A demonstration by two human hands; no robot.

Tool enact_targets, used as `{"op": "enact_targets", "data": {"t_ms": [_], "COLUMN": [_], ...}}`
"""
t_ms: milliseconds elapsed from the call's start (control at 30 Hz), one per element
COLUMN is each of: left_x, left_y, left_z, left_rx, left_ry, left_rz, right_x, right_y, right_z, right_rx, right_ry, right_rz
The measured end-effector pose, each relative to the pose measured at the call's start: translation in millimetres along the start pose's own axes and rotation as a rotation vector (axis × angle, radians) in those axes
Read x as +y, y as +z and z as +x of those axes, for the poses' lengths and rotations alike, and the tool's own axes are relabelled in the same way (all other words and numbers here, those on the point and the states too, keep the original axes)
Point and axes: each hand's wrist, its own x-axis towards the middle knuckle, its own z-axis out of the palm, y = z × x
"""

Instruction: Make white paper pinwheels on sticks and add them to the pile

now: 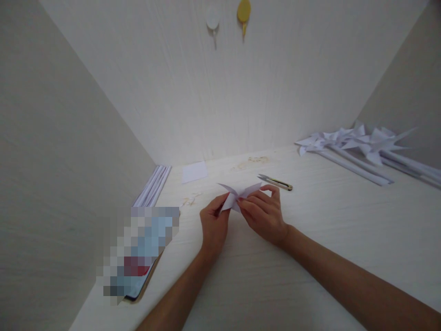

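Observation:
Between my two hands is a white folded paper pinwheel (231, 200) with its pointed flaps spread outward. My left hand (215, 223) grips its left side, thumb in front and fingers curled behind. On the other side, my right hand (263, 212) pinches the paper near its centre, with the fingertips over the middle fold. Part of the paper is hidden by my right fingers. Just beyond my right hand lies a pair of thread snips (275, 182) on the white table (320, 230).
Finished paper pinwheels (372, 142) on rolled paper sticks lie at the back right. Several paper rolls (153, 186) and a flat paper sheet (195, 172) are at the back left. A phone (144, 253), partly blurred, rests at the left. Two hooks, one yellow (244, 13), hang on the wall.

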Motion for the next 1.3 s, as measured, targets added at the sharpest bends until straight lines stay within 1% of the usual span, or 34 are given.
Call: {"op": "enact_targets", "data": {"t_ms": [67,400,867,1033,1300], "left_x": [0.8,-1.3,-4.0,-5.4,-1.7], "left_y": [-0.9,-4.0,-6.7,-7.6,-6.7], "left_z": [0.2,-1.9,-4.9,-4.9,-5.5], "left_rx": [0.002,0.109,0.100,0.099,0.082], "left_ry": [-0.004,0.036,0.149,0.161,0.139], "left_rz": [0.025,0.085,0.186,0.204,0.194], "right_x": [-0.2,-4.7,-6.6,-6.2,-6.0], "right_y": [-0.2,-1.7,-0.7,-1.4,-0.5], "right_z": [0.7,3.2,2.0,1.7,1.5], "right_rx": [-0.012,0.016,0.017,0.029,0.024], "right_ry": [0.005,0.015,0.064,0.055,0.072], "right_rz": [-0.018,-0.011,-0.027,-0.020,-0.023]}}
